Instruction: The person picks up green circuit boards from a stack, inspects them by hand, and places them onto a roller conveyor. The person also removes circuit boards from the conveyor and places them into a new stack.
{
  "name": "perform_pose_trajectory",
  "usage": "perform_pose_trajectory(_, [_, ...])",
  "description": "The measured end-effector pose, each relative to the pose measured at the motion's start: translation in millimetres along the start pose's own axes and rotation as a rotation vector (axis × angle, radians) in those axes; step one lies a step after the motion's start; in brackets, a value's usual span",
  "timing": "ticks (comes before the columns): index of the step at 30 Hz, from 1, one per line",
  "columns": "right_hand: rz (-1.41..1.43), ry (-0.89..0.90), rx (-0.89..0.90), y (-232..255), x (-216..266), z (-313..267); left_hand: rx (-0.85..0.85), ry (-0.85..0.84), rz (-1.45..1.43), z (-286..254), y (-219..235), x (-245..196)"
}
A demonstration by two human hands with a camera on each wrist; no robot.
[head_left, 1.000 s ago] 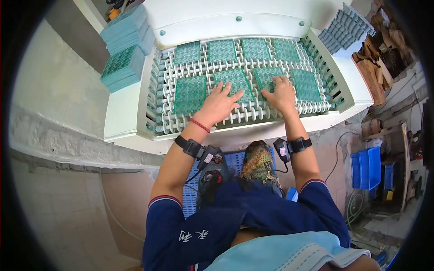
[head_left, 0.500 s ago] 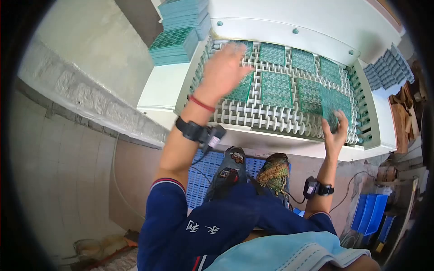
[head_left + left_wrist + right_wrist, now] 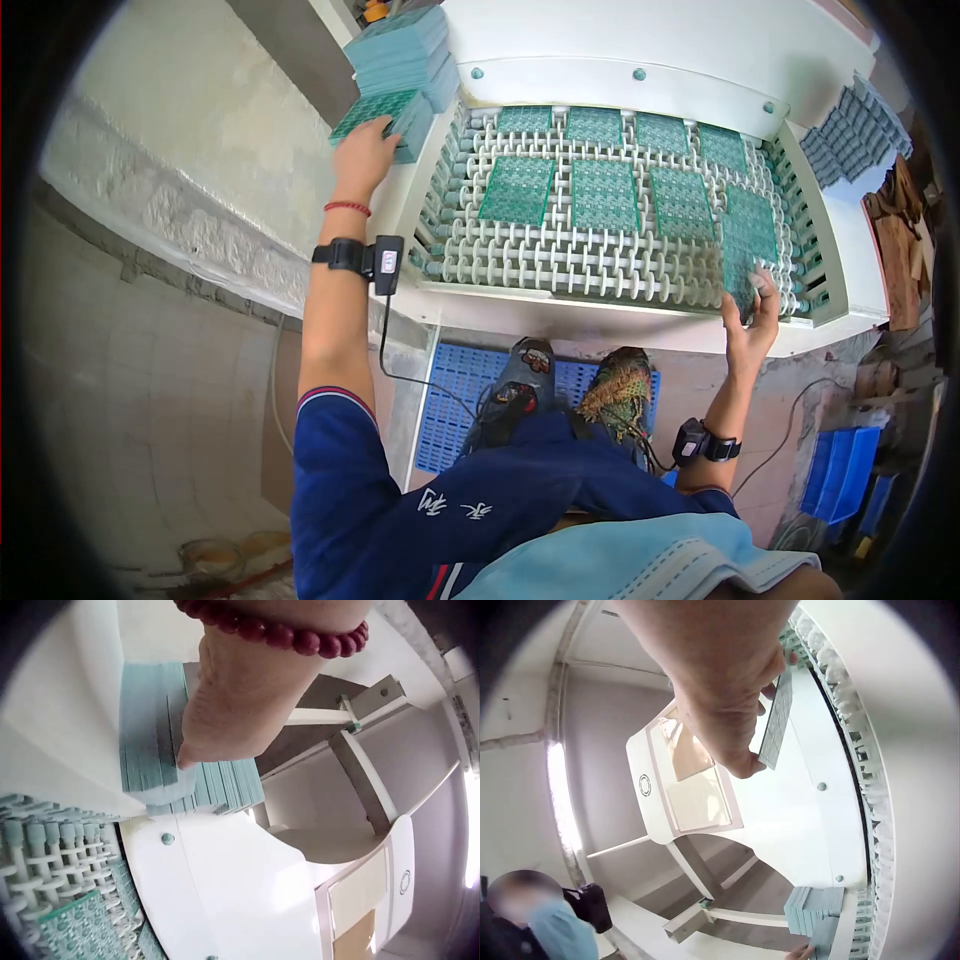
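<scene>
In the head view my left hand is at the front stack of green circuit boards on the left ledge. Its fingers lie over the top board, and in the left wrist view the thumb grips at the board edges. My right hand holds a green circuit board by its near end, thumb on one edge and fingers on the other. That board slants over the right end of the white roller conveyor; the right wrist view shows it nearly edge-on.
Several green boards lie in two rows on the rollers. Taller stacks stand behind the front one. Grey-blue ridged pieces are piled at the right ledge. A white machine housing rises behind the conveyor.
The left hand has moved from the boards on the rollers to the left stack. The right hand has moved right and now holds a board. The far row has shifted toward the housing.
</scene>
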State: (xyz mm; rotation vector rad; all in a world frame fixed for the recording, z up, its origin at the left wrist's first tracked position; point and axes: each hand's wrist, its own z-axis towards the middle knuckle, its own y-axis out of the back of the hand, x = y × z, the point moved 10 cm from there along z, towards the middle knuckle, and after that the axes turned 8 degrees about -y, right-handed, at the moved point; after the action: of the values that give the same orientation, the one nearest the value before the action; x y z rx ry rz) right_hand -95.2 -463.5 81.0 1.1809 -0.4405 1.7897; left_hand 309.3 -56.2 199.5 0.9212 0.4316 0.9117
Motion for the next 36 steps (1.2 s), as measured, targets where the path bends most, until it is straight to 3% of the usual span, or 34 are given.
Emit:
perform_pose_trajectory(2, [0.011, -0.019, -0.01, 9.7, -1.1, -2.8, 0.007, -0.048, -0.055, -4.2, 0.8, 14.0])
perform_pose_trajectory(3, [0.007, -0.028, -0.014, 14.4, -2.5, -3.9, 0.092, 0.038, -0.119, -7.4, 2.2, 20.6])
perform_pose_trajectory(6, [0.01, -0.036, -0.006, 21.3, -8.8, -6.2, -0.032, -0.059, -0.159, -14.1, 13.5, 30.6])
perform_pose_trajectory(9, [0.042, -0.041, 0.012, 16.6, -10.8, -7.2, -0.312, 0.656, -0.641, -43.2, 15.3, 76.6])
perform_pose_trajectory(12, [0.076, -0.045, 0.053, 7.2, -6.8, -6.2, -0.345, 1.203, -1.382, -71.0, -37.7, 78.2])
perform_pose_trajectory(15, [0.109, -0.034, 0.067, -0.4, -1.2, -6.0, -0.233, 1.318, -1.865, -64.9, -82.7, 62.3])
perform_pose_trajectory(18, [0.095, -0.041, 0.055, -1.5, 2.4, -10.2, -0.194, 1.21, -1.929, -54.3, -93.0, 61.9])
perform_pose_trajectory(21, [0.106, -0.06, 0.061, 0.9, 2.2, -14.2, -0.306, 1.197, -1.72, -52.8, -84.8, 72.8])
perform_pose_trajectory(25, [0.07, -0.081, 0.069, 2.1, 3.0, -17.2, -0.239, 1.002, -1.754, -58.5, -72.2, 80.1])
perform_pose_trajectory(27, [0.094, -0.072, 0.089, -0.8, 8.4, -17.9, -0.224, 0.874, -1.792, -73.7, -56.4, 83.4])
perform_pose_trajectory(31, [0.113, -0.113, 0.164, -24.1, 12.9, -20.1, -0.268, 0.91, -1.808, -136.5, -18.5, 79.8])
perform_pose_trajectory(36, [-0.099, 0.073, 0.323, -109.6, 63.9, -27.1, -0.159, 0.868, -1.78, -216.5, 7.2, 62.9])
